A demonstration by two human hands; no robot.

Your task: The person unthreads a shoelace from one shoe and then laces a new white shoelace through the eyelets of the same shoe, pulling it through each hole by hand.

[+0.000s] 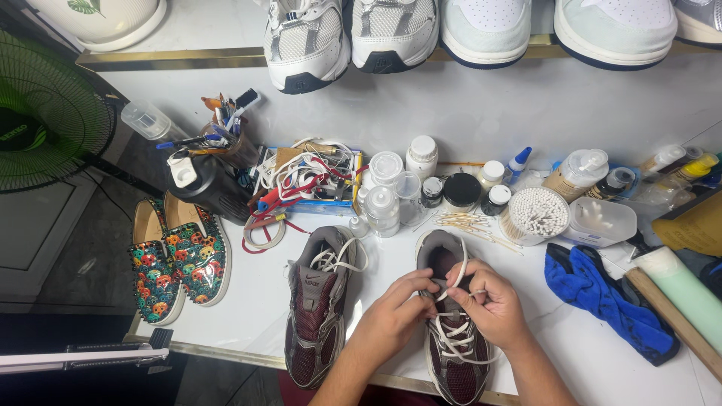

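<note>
Both hands, left (392, 316) and right (489, 304), pinch white lace (456, 272) on maroon sneaker (453, 353): limp, light cord, best gripped near the eyelets.

A tub of cotton swabs (535, 214) stands behind a blue cloth (605, 297); colourful studded loafers (177, 259) lie far left.

Single head-worn view, steeply down, fairly near, over white worktable (248, 316), perhaps slightly tilted.
</note>
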